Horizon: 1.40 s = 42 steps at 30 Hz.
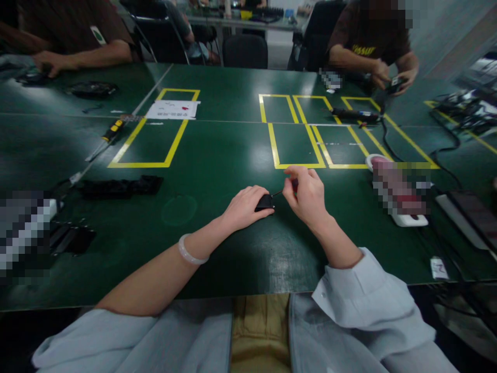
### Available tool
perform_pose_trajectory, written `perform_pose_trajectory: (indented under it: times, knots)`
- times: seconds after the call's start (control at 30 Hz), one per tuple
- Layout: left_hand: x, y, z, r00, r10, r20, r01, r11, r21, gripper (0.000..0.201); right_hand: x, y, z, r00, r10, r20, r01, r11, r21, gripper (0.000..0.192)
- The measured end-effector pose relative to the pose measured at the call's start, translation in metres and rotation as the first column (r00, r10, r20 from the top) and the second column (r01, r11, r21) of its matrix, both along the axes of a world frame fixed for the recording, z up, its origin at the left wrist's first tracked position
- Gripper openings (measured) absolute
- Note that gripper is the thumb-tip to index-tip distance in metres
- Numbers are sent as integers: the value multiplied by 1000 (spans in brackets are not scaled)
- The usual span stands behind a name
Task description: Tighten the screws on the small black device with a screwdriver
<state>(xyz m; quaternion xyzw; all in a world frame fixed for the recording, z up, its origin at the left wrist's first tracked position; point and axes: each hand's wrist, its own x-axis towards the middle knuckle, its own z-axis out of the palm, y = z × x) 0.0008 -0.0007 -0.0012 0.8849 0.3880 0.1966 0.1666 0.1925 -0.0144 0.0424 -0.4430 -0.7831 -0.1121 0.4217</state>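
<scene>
My left hand (246,207) lies on the green table (217,155) and holds down a small black part (265,202) under its fingers. My right hand (306,194) pinches a small screwdriver (289,187) with a dark red handle. Its thin tip points left and meets the top edge of the black part. A pale bangle sits on my left wrist.
Yellow taped rectangles (155,129) mark the table. A yellow-handled screwdriver (112,130) and black parts (120,186) lie at the left, a power strip (407,217) and cables (388,140) at the right. Two other people work at the far side, a hand (50,61) and hands (388,77).
</scene>
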Motion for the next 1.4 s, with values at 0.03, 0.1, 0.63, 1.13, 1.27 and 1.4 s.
perform_pose_trajectory:
  times: [0.03, 0.1, 0.63, 1.13, 1.27, 1.4]
  knots:
    - [0, 0, 0, 1000, 0, 1, 0, 1000, -1, 39, 0, 0, 0, 1000, -2, -4, 2, 1000, -3, 16]
    - [0, 0, 0, 1000, -4, -3, 4, 1000, -3, 38, 0, 0, 1, 1000, -1, -7, 1, 1000, -2, 14]
    - [-1, 0, 1, 1000, -4, -2, 4, 1000, -6, 38, -1, 0, 1, 1000, -8, -8, 8, 1000, 4, 17]
    - [0, 0, 1, 1000, -5, -15, 5, 1000, -5, 39, 0, -1, 1, 999, -30, -16, 30, 999, -31, 13]
    - [-1, 0, 1, 1000, -7, -14, 7, 1000, -3, 38, -1, 0, 0, 1000, -24, -13, 23, 1000, -14, 13]
    - [-1, 0, 2, 1000, -6, -11, 6, 1000, -3, 37, -1, -1, 2, 1000, -4, -29, 4, 1000, -19, 17]
